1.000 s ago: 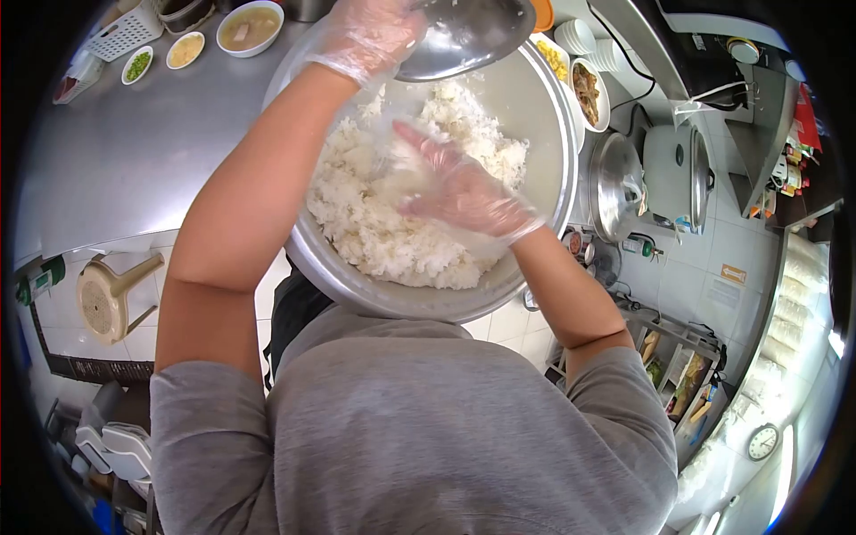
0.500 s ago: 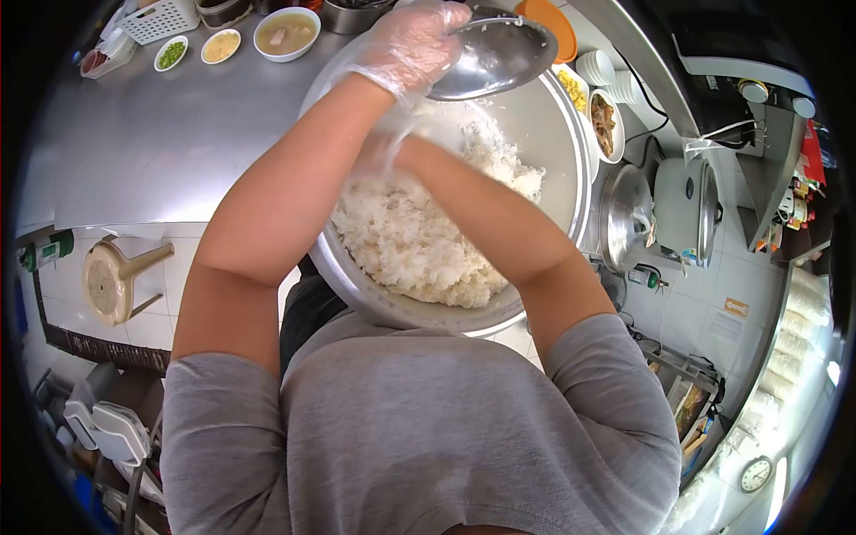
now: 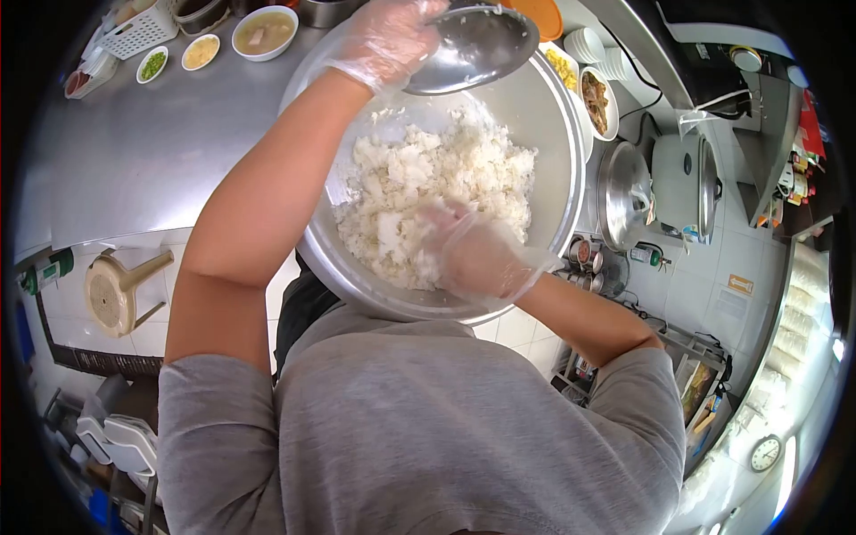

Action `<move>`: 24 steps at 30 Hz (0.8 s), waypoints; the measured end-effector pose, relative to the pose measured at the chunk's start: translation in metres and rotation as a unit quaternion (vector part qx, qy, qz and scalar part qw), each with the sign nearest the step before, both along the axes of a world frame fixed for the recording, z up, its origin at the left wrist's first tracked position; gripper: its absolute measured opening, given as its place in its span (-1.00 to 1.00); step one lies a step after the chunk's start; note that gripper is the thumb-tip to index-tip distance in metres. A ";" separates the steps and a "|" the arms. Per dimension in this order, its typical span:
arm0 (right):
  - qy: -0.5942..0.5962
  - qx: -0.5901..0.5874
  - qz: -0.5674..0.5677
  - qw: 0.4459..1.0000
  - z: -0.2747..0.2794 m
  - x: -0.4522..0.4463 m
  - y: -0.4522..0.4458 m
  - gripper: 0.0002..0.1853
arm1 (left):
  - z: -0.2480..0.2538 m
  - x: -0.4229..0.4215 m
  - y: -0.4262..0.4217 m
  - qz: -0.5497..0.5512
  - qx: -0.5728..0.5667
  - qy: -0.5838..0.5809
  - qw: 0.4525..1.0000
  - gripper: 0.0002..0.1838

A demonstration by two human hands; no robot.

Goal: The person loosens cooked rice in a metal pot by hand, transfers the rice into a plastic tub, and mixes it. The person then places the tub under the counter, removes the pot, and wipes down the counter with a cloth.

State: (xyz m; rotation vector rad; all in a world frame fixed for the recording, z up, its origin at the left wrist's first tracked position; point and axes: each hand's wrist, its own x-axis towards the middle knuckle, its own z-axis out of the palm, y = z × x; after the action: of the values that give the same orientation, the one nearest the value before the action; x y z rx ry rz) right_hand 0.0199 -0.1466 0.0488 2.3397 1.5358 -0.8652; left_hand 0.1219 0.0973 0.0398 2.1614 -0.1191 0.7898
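Note:
My left hand (image 3: pixel 392 40), in a clear plastic glove, is closed on the edge of a shiny metal bowl (image 3: pixel 486 53). The bowl is tilted over the far rim of a big metal basin (image 3: pixel 560 134), with a few white grains stuck inside it. Cooked white rice (image 3: pixel 401 178) lies heaped and loose in the basin. Against the near right part of the rice is my right hand (image 3: pixel 486 259), also gloved. Motion smears its fingers, so I cannot tell whether they grip any rice.
On the steel counter (image 3: pixel 160 160) at the left stand a soup bowl (image 3: pixel 265 34) and small dishes of chopped greens (image 3: pixel 152 65) and a pale yellow food (image 3: pixel 201 52). Right of the basin are a dish of brown food (image 3: pixel 595 102), stacked white cups (image 3: pixel 584 46) and a round metal lid (image 3: pixel 624 196).
My right hand has come from the far left of the basin, beneath the left forearm, to the near right of the rice. The left hand and bowl have shifted slightly left in view.

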 end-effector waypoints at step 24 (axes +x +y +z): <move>-0.089 0.065 -0.453 0.885 0.045 0.070 -0.048 -0.30 | 0.012 -0.013 -0.002 -0.019 -0.117 0.100 0.988 -0.96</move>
State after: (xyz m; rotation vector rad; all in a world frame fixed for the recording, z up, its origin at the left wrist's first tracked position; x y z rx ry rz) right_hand 0.0901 -0.1948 0.0940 3.1428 0.3579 -0.6579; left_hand 0.1090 0.0950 0.0520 1.9960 0.0356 0.5325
